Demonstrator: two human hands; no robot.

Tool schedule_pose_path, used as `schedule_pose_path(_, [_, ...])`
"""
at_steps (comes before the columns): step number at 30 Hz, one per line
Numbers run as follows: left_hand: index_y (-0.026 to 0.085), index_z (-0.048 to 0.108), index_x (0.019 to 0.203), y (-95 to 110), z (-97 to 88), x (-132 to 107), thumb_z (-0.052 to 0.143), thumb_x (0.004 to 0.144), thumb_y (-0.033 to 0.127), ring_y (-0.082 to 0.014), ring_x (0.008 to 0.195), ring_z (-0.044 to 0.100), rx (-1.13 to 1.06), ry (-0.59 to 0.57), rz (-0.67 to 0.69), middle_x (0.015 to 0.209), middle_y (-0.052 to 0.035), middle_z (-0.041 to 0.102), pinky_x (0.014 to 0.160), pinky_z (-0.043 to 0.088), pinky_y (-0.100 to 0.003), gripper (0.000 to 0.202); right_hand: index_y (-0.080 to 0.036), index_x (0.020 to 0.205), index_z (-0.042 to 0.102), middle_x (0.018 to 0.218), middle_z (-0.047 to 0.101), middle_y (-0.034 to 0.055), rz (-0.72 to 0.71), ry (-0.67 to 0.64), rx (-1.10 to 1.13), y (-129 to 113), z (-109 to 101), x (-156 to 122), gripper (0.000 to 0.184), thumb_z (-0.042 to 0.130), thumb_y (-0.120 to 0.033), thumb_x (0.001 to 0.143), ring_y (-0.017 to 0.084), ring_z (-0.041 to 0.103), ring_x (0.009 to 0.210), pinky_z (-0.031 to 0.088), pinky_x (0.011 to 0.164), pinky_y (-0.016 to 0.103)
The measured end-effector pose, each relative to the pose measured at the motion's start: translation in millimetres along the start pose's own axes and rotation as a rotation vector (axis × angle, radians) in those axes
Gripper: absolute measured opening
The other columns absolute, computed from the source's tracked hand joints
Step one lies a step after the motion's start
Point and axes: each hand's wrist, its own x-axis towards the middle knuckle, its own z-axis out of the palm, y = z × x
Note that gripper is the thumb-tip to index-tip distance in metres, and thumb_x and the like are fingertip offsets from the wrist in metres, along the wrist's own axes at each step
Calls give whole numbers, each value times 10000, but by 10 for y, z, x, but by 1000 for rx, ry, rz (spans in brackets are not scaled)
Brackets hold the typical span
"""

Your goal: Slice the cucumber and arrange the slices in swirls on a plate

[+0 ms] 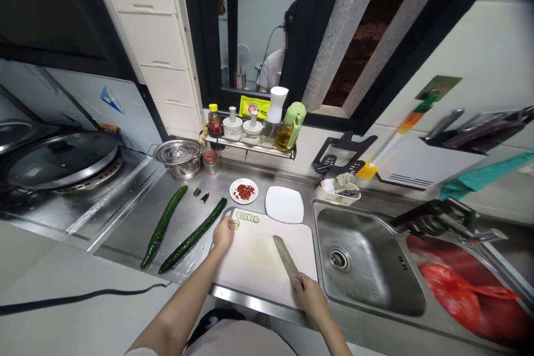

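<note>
My right hand [311, 296] is closed round the handle of a kitchen knife [286, 256]; its blade lies low over the white cutting board [267, 272], pointing away from me. At the board's far left corner, my left hand [224, 233] has its fingers pinched together at a cucumber slice [236, 225]. Just beyond it, a short row of overlapping cucumber slices [247, 217] lies on the board. Left of the board are two long cucumbers [194, 236], [164, 226] and two small cucumber end pieces [204, 198], [197, 192].
Behind the board stand a small plate of chopped red pieces [244, 191] and a white square plate [284, 204]. A sink [362, 267] borders the board on the right. A lidded steel pot [178, 157] and a seasoning rack [250, 144] are at the back; a covered pan [62, 158] sits far left.
</note>
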Motion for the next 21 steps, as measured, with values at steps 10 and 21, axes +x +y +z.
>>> schedule_pose_path(10, [221, 664, 977, 9, -10, 28, 501, 865, 202, -200, 1004, 604, 110, -2, 77, 1028, -54, 684, 815, 413, -261, 199, -194, 1010, 629, 966, 721, 83, 52, 4, -20, -40, -11, 10, 320, 339, -317, 953, 192, 652, 929, 361, 697, 232])
schedule_pose_path(21, [214, 601, 1177, 140, 17, -41, 517, 872, 274, -241, 1063, 529, 60, 135, 190, 1102, -94, 610, 920, 392, -328, 322, -189, 1012, 639, 976, 714, 89, 68, -8, -13, -68, -31, 18, 335, 338, -321, 945, 205, 651, 932, 358, 680, 241])
